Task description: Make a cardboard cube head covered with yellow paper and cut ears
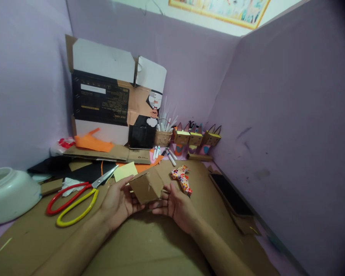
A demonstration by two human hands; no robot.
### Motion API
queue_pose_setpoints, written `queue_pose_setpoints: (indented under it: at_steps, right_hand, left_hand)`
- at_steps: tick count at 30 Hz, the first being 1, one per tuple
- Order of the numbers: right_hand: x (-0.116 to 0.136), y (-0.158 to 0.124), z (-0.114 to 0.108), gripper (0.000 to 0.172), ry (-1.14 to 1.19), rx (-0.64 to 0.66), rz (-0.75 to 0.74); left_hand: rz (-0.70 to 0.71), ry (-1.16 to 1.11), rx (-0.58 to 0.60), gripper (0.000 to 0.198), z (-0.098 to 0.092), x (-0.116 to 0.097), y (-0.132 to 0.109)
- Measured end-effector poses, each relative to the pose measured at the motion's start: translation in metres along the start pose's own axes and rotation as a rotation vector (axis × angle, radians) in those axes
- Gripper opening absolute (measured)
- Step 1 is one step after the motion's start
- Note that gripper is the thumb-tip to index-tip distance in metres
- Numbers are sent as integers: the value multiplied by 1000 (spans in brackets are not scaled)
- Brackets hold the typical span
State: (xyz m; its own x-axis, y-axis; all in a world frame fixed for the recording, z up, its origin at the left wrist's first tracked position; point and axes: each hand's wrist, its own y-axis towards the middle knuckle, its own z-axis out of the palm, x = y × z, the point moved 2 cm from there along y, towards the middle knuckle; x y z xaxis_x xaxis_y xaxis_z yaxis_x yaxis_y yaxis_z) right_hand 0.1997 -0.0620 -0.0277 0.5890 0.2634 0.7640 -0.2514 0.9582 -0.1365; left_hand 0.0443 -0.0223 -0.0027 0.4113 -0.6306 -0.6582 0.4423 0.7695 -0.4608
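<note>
A small brown cardboard box [147,186] is held up in front of me, tilted, with rough edges. My left hand [120,199] is closed on its left side, the thumb near the top edge. On the right side, the fingers of my right hand [176,205] curl against the box's lower edge. Just beyond my right hand lies what looks like a flower-patterned glue gun [181,178]. Scissors [93,188] with one red and one yellow handle rest left of my left hand, near a pale yellow paper piece [125,171].
A large cardboard sheet [126,249] covers the table. At left stands a white bowl-like vessel [14,195]; at right lies a dark phone-like slab [232,193]. Behind are an opened box [103,57], a basket of markers [163,137] and several eared cardboard figures [196,137].
</note>
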Motion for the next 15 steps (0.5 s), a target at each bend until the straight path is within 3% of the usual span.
queue_pose_setpoints:
  at_steps: [5,7,11,13,15]
  right_hand:
    - [-2,0,-1,37,-45,-16,-29]
    - [-2,-1,-4,40,-168,-92,-108]
    - [5,-8,-7,63,-726,-417,-592]
    - [9,-12,-3,56,-986,-493,-820]
    - [11,-14,1,41,-1110,-493,-924]
  left_hand:
    - [-33,-35,41,39,1,1,0]
    - [-47,-70,53,41,1,3,0]
    - [-62,-83,65,39,4,10,-1]
    - [-50,-70,71,37,6,13,-2]
    - [-51,-61,85,36,8,15,-3]
